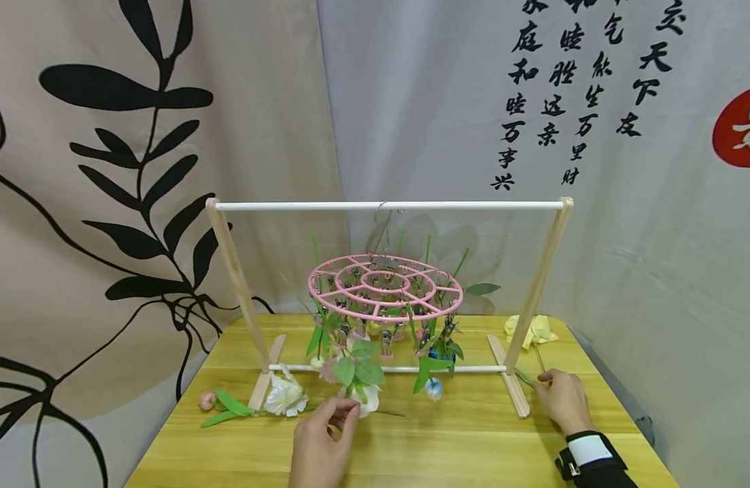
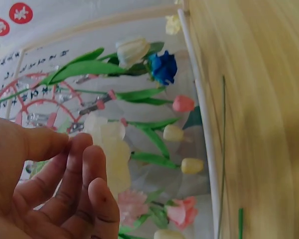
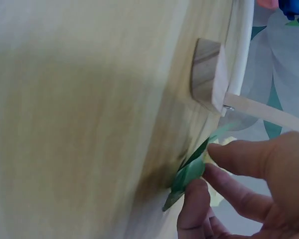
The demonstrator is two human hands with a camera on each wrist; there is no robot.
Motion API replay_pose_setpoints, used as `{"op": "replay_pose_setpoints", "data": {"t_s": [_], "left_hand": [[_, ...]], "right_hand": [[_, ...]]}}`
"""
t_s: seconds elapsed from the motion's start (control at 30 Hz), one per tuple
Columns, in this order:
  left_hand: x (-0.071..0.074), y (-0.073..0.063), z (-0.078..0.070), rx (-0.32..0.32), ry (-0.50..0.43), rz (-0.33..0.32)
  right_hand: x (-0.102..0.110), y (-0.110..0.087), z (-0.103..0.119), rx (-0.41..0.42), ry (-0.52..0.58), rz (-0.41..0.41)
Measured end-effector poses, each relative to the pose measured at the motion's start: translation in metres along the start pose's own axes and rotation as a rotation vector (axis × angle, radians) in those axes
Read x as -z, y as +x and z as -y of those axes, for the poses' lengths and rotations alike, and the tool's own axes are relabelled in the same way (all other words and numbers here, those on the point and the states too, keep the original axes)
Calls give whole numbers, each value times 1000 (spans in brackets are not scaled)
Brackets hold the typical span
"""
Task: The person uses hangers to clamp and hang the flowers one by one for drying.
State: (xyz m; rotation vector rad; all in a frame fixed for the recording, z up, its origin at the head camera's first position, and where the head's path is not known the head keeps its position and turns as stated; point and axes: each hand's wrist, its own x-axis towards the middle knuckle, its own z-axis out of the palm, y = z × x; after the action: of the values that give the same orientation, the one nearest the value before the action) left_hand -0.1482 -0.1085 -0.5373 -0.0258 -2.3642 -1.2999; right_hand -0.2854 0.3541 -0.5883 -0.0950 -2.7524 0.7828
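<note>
My left hand [image 1: 326, 434] has thumb and index fingertips together at the petals of a white flower [image 1: 369, 401], which hangs head down with green leaves above it. In the left wrist view the pale petals [image 2: 117, 159] sit right behind those fingertips. At the right, my right hand [image 1: 564, 400] pinches a green leaf [image 3: 189, 174] between thumb and fingers, close over the tabletop. Near it lies a yellow flower [image 1: 536, 330], its thin stem running toward this hand. A pink round clip hanger [image 1: 381, 319] hangs above with several flowers clipped upside down.
A wooden stand with a white top bar [image 1: 472, 205] carries the hanger; its right foot [image 1: 510, 379] is beside my right hand. Left on the table [image 1: 472, 454] lie a white ruffled flower [image 1: 285, 394] and a pink tulip [image 1: 207, 400]. A blue-and-white bloom [image 1: 433, 389] hangs low.
</note>
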Motion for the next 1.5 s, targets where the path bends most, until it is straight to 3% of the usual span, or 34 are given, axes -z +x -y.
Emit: {"op": "replay_pose_setpoints", "data": {"t_s": [0.17, 0.37, 0.57, 0.73, 0.93, 1.13, 1.5], "left_hand": [[-10, -7, -1, -37, -34, 117], [-18, -13, 1, -64, -80, 233], [-23, -16, 1, -112, -98, 304], [-28, -17, 0, -140, -117, 352], [-35, -18, -6, -155, -146, 371], [-48, -17, -18, -223, -194, 394], [-81, -14, -34, -200, -243, 474]], "right_hand": [[-1, -1, -10, -6, -13, 1], [2, -5, -14, -75, -17, 55], [5, -9, -8, -104, -40, 128], [9, -15, 3, -139, 9, 142], [13, -21, 25, -145, 137, 158], [16, -33, 53, -165, 310, 164], [19, -54, 95, -251, 563, 171]]}}
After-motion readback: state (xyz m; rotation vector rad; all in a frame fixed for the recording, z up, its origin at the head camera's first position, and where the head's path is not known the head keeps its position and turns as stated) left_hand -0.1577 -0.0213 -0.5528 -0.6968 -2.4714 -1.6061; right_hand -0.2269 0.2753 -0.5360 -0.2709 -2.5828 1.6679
